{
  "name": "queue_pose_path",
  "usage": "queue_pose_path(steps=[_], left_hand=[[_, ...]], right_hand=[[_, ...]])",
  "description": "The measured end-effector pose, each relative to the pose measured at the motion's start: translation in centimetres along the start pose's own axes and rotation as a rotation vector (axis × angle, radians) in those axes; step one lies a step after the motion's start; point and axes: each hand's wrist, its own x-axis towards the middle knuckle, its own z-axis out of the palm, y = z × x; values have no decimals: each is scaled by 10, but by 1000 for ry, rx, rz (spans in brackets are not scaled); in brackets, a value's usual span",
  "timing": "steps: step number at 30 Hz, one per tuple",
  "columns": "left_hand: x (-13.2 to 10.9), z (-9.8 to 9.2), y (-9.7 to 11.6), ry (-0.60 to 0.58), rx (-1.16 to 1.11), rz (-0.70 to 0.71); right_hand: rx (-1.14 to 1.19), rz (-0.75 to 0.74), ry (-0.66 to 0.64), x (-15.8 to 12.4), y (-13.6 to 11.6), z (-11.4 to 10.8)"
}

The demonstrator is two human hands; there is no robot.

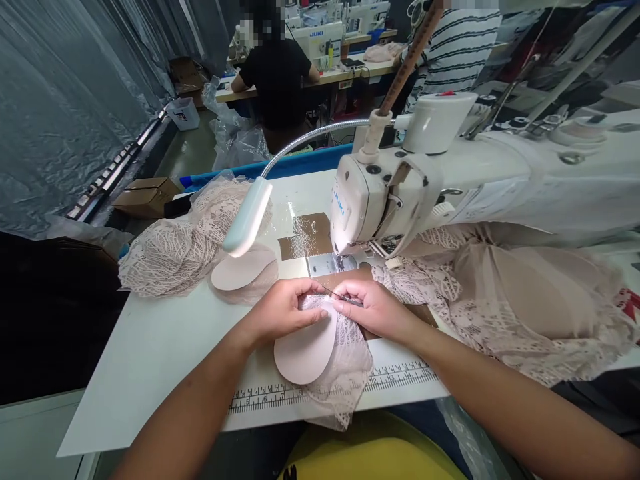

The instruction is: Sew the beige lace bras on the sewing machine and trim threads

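My left hand [287, 308] pinches the top edge of a pale pink teardrop-shaped pad [303, 353], thumb on its face. Beige lace fabric [353, 363] lies against the pad and hangs over the table's front edge. Close beside it, my right hand [375, 308] is closed around a thin dark pointed tool [345, 297], whose tip meets the fabric near my left fingertips; its exact kind is too small to tell. Just beyond both hands are the needle plate [325, 265] and the white sewing machine head [360, 200].
Bundled beige lace [165, 257] and another pad [243, 267] lie at left on the white table [150, 360]. A lamp [249, 217] on a bendable neck hangs over them. More lace pieces [510, 293] are heaped at right. A ruler strip [400, 379] runs along the front. Two people work beyond.
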Motion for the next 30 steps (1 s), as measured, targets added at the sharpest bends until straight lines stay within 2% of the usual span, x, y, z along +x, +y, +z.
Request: queue_pose_path(steps=[3, 8, 12, 19, 25, 30], left_hand=[[4, 3, -3, -65, -95, -18], [6, -4, -6, -183, -304, -77], [4, -8, -6, -166, -386, -112], [2, -10, -4, -85, -482, -160], [4, -12, -11, 17, -459, -153], [4, -8, -12, -91, -461, -118]], right_hand=[[74, -51, -7, -1, 2, 1], [226, -94, 21, -2, 8, 2], [335, -36, -3, -3, 11, 0], [217, -34, -2, -4, 7, -5], [168, -63, 36, -3, 6, -3], [171, -60, 0, -1, 6, 2]])
